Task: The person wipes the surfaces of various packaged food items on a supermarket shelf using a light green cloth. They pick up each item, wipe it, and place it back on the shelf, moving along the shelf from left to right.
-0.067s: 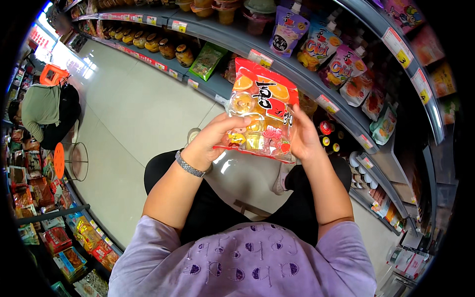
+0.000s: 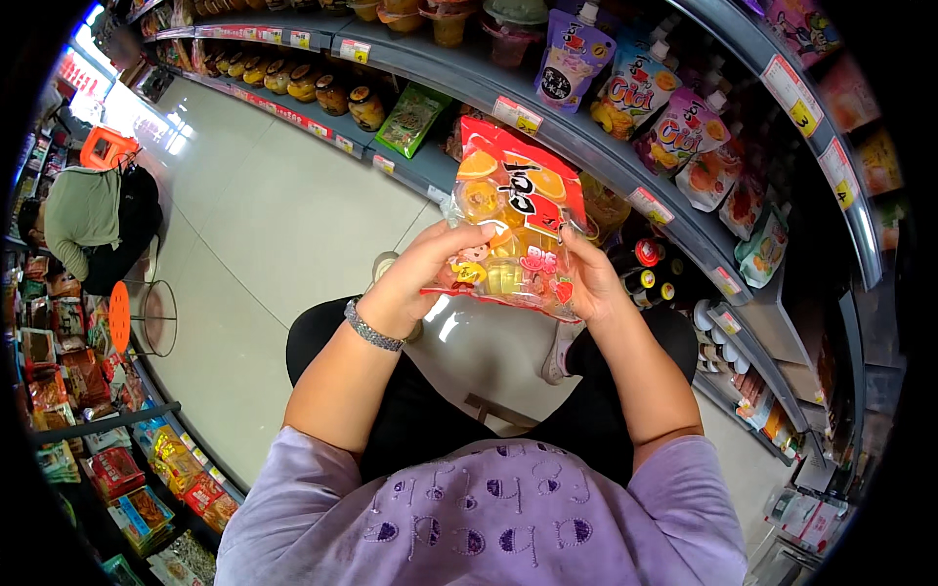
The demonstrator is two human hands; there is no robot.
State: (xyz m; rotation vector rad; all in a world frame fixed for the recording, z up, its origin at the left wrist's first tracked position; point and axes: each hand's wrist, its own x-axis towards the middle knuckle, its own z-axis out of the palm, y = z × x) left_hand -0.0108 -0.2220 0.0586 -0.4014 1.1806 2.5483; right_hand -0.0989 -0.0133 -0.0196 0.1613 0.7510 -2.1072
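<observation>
Between my hands is a red and clear plastic bag of jelly cups (image 2: 508,256), its printed front facing up toward me and its red top end pointing away. Orange and yellowish cups show through the clear part. My left hand (image 2: 422,269) grips the lower left side, thumb lying across the front. On the right edge, my right hand (image 2: 592,276) holds the bag with its thumb on the front. The fingers of both hands are mostly hidden beneath the bag. It hangs above my knees, close to the shelf edge.
Ahead and right, a curved grey shelf (image 2: 459,86) carries spouted pouches (image 2: 633,93), lidded jars (image 2: 366,109) and a green packet (image 2: 413,119). Dark bottles (image 2: 645,278) stand low at the right. At far left, a person (image 2: 93,225) bends near an orange stool (image 2: 106,148) and racks of packaged snacks (image 2: 115,474).
My right thumb has moved inward and down onto the front of the bag. The bag's top end has tipped slightly. My left hand keeps its hold.
</observation>
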